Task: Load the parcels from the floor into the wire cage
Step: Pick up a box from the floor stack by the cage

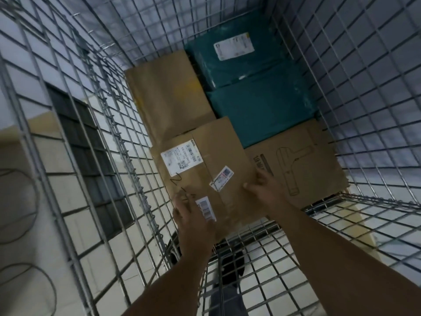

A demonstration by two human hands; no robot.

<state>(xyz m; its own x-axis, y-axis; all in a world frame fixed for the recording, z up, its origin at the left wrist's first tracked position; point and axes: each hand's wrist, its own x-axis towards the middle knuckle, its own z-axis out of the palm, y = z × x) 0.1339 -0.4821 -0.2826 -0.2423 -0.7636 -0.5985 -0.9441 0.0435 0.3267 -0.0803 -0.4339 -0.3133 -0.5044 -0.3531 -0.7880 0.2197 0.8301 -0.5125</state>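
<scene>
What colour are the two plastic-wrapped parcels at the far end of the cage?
Teal green parcels, seen in the head view.

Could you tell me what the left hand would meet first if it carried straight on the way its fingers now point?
The left hand already lies on the labelled cardboard box; sliding on, it would probably cross the box's big white label, depth unclear.

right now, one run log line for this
step: placing | both hands flat on labelled carton | in wire cage | beside teal parcels
</scene>
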